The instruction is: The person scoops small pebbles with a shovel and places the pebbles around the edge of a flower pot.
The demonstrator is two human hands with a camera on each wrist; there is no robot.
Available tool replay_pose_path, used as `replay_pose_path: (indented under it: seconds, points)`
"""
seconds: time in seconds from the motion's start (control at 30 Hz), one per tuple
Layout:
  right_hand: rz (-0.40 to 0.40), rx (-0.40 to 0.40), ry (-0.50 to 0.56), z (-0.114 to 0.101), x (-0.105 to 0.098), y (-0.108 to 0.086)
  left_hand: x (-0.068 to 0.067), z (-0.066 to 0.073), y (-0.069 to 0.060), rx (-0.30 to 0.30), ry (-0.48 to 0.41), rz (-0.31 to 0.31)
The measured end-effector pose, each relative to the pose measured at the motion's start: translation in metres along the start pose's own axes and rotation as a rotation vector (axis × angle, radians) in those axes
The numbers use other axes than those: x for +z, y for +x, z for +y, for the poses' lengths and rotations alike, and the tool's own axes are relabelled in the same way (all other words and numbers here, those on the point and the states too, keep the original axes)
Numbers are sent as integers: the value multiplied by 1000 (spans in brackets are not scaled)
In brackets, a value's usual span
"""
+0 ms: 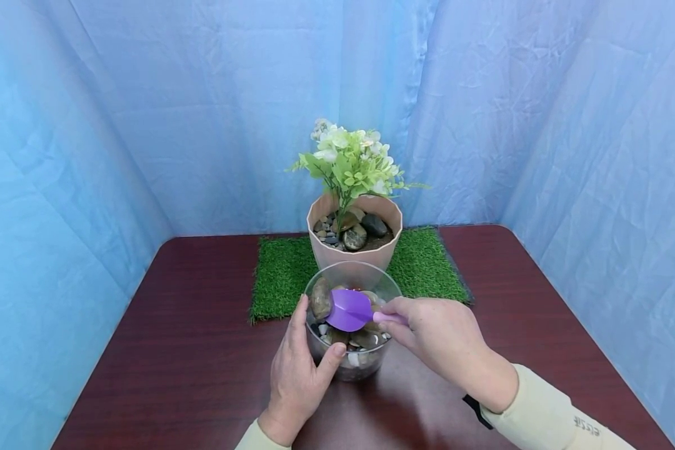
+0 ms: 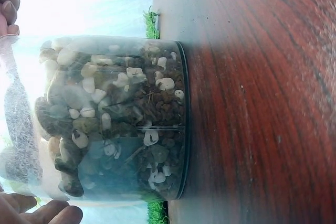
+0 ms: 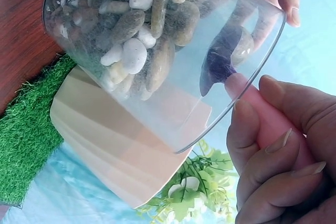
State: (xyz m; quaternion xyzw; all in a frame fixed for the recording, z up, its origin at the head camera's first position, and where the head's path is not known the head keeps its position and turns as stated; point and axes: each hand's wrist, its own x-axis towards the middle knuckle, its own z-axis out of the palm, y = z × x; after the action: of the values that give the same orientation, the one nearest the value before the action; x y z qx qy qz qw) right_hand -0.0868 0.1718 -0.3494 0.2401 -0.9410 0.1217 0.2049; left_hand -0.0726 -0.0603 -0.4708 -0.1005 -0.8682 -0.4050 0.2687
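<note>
The right hand [image 1: 444, 337] grips the pink handle [image 3: 269, 114] of a purple scoop [image 1: 350, 310]. The scoop is in a clear bowl [image 1: 362, 370], to that hand's left. The left hand [image 1: 299, 375] holds the bowl's side, a big stone [image 1: 320, 298] near its fingers.

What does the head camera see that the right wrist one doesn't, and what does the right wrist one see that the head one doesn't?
Only the head view shows the stones inside the pot, the pale sleeves and the black strap at the right wrist.

Only the right wrist view shows the fingernails of the right hand, its fingers curled round the pink handle of the scoop.

Both show the scoop, the jar with stones in it, the pot, the flowers, the grass, the table and the left hand.
</note>
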Motion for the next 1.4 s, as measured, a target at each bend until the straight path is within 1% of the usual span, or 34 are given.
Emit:
replay_pose_path:
  seconds: [0.33,0.5,0.8,0.93,1.13,1.4]
  points:
    - [-20,34,27,3,0,-2,0,1,0,-1,5,1]
    - [-26,35,38,6,2,-5,1,0,0,8,11,10]
    - [39,5,106,14,6,-10,2,-1,1,20,23,19]
    - [66,2,134,16,6,-12,1,-1,0,14,20,16]
    - [94,26,171,19,1,-12,0,0,0,5,15,6]
    - [83,74,187,22,-8,-9,0,0,0,11,17,6]
